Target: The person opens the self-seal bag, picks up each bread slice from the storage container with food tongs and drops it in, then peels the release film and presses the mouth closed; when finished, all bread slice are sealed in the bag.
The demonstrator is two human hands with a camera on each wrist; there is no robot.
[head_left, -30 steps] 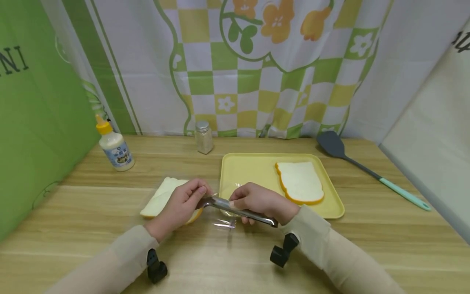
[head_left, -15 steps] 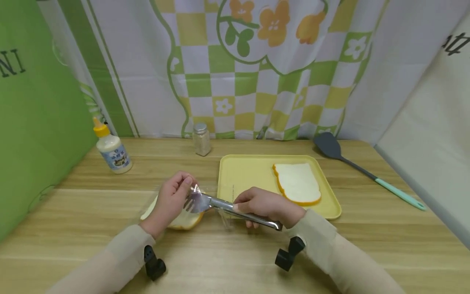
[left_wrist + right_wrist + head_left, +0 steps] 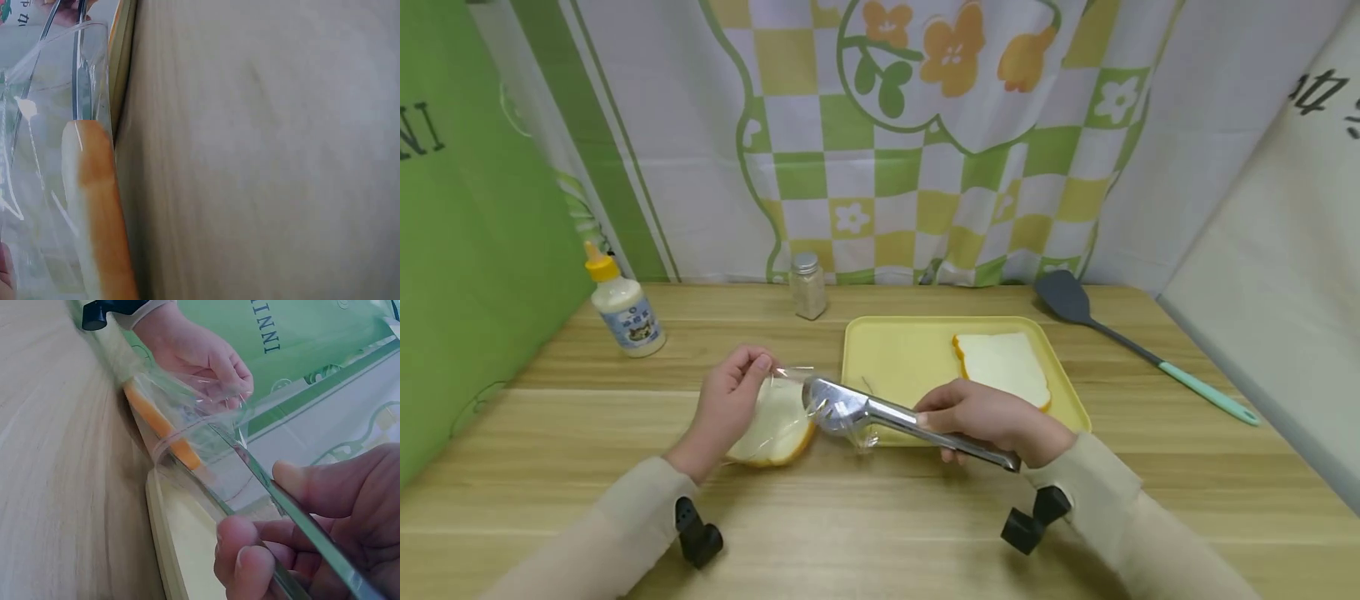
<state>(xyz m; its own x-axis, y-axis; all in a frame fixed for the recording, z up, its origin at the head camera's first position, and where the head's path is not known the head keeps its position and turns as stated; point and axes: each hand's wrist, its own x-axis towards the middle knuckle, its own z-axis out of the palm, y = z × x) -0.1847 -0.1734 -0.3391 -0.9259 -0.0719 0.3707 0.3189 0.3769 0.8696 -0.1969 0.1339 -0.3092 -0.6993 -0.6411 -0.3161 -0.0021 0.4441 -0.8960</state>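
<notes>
Tongs (image 3: 891,415) gripped in right hand (image 3: 981,417); far end at clear bag (image 3: 194,409).
Handle lies between right thumb and fingers, thumb along one arm, fingers curled round the other; in the right wrist view the two arms stand apart. Tong head lies well forward of these fingers, overlapping the bag's near end, tilted toward the left. Left hand (image 3: 722,408) pinches the film between thumb and fingertips, close to the tong head but apart from it. Bread slice (image 3: 778,425) shows through the film beside the left hand; whether the tongs touch it, cannot tell. Yellow tray (image 3: 895,350) sits just behind the tongs, second slice (image 3: 1003,362) on it.
</notes>
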